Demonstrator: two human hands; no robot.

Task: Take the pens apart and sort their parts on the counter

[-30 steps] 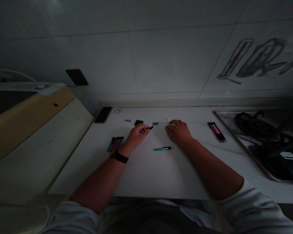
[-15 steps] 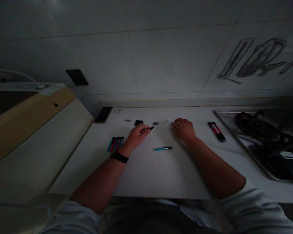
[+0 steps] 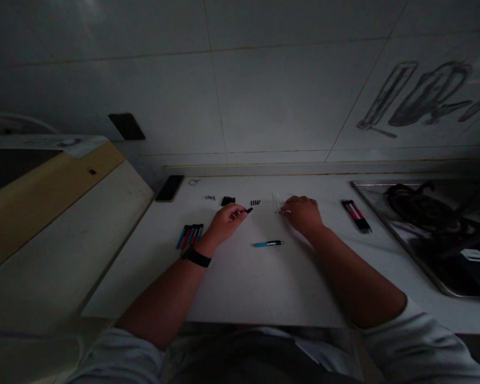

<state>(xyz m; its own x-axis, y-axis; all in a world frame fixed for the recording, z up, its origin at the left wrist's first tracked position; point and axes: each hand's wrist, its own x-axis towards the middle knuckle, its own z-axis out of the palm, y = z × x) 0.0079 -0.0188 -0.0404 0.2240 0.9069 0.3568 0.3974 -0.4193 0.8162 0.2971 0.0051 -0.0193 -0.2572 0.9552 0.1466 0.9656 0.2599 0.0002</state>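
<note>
My left hand (image 3: pixel 225 222) rests on the white table (image 3: pixel 240 288) with its fingers pinched on a small black pen part (image 3: pixel 246 210). My right hand (image 3: pixel 303 213) lies curled at the right end of a few thin white refills (image 3: pixel 277 202), fingertips touching them. A blue pen (image 3: pixel 268 244) lies on the table between and in front of both hands. Small black pen pieces (image 3: pixel 227 201) and smaller dark bits (image 3: pixel 255 202) lie just beyond my left hand.
A bundle of blue and red pen barrels (image 3: pixel 189 235) lies left of my left wrist. Red and black pens (image 3: pixel 356 215) lie at the right. A dark phone (image 3: pixel 169 188) sits at the back left. A gas stove (image 3: pixel 436 229) fills the right side.
My right hand has slid a little to the right along the white refills, uncovering more of them. My left hand and the blue pen have stayed put.
</note>
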